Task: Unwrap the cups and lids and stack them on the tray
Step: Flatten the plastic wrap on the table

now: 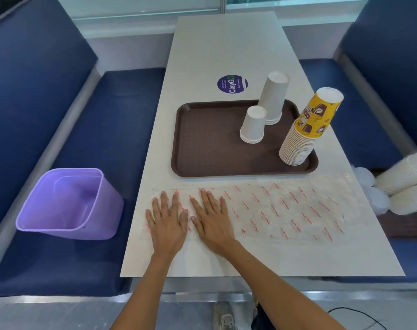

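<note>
L hand (167,225) + R hand (212,220): both flat, palms down, fingers straight and spread, thumbs nearly touching. Holding nothing, pressing on clear wrapper (286,210) w/ red print. Wrapper lies flat on counter (226,44), on near side of tray (207,139), hands at its left end.
On tray, all upside down: short white cup stack (252,126) mid-right; tall white cup stack (273,98) at far right corner; yellow printed cup stack (305,132) at near right corner, tilted right.
Round purple sticker (232,83) just beyond tray.
Purple bin (67,203) on bench seat (121,96), well left of tray.
2 long white cup sleeves (407,182) lie on their sides right of tray, off counter; wrapped or not, cannot tell.
</note>
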Action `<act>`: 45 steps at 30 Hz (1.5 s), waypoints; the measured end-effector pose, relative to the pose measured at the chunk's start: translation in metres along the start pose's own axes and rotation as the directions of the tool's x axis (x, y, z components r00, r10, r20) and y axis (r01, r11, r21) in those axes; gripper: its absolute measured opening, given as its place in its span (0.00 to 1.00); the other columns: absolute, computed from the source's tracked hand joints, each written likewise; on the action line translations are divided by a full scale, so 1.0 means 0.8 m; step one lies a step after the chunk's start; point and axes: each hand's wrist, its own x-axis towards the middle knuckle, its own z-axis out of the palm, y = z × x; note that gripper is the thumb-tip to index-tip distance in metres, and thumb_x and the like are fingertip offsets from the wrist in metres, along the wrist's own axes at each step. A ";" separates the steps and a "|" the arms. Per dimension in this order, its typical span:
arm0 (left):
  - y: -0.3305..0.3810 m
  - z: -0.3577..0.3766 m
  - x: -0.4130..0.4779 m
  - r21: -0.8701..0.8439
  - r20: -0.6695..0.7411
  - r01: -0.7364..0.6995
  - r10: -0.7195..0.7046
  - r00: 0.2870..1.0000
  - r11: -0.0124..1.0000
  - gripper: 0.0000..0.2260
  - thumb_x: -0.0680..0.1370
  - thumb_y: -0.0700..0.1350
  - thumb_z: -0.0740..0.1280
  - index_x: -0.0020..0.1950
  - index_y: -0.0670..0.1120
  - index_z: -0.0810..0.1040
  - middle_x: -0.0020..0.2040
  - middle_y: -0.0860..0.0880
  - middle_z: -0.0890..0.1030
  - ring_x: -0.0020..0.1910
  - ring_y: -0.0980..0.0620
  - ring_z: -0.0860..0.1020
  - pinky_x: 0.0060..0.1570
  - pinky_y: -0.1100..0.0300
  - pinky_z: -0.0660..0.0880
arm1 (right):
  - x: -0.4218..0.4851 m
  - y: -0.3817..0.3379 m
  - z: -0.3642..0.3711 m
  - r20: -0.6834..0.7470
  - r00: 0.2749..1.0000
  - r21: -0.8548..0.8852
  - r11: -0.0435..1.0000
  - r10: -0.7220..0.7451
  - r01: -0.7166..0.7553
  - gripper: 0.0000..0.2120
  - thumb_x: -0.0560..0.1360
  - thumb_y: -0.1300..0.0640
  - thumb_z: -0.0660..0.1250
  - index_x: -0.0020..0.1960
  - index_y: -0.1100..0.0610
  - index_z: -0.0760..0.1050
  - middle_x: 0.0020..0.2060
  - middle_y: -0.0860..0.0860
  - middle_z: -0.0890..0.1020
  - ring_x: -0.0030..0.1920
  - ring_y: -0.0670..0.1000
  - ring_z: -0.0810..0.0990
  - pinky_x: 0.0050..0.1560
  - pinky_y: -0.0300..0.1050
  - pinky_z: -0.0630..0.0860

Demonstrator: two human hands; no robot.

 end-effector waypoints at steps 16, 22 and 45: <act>0.063 -0.021 -0.001 -0.141 0.018 0.117 -0.115 0.993 0.983 0.28 0.77 0.52 0.53 0.76 0.44 0.58 0.78 0.40 0.49 0.77 0.41 0.47 0.73 0.46 0.41 | -0.022 0.060 -0.023 0.024 1.000 -0.052 0.999 0.012 -0.011 0.40 0.64 0.34 0.16 0.73 0.48 0.31 0.72 0.51 0.30 0.70 0.52 0.26 0.67 0.52 0.23; 0.107 0.009 -0.004 -0.277 0.007 -0.060 0.064 0.998 0.959 0.20 0.83 0.46 0.52 0.74 0.43 0.63 0.77 0.41 0.58 0.76 0.44 0.56 0.74 0.52 0.49 | -0.024 0.060 -0.041 0.008 1.000 0.087 0.996 0.006 -0.007 0.37 0.75 0.39 0.25 0.78 0.53 0.46 0.77 0.50 0.42 0.75 0.49 0.36 0.71 0.46 0.29; 0.164 0.026 -0.018 -0.039 0.047 -0.150 0.152 0.987 0.988 0.30 0.78 0.57 0.49 0.70 0.37 0.69 0.71 0.38 0.69 0.69 0.39 0.69 0.67 0.44 0.61 | -0.055 0.136 -0.054 -0.075 0.985 -0.007 0.988 0.153 -0.154 0.38 0.67 0.35 0.20 0.73 0.48 0.34 0.72 0.48 0.33 0.72 0.49 0.30 0.69 0.46 0.25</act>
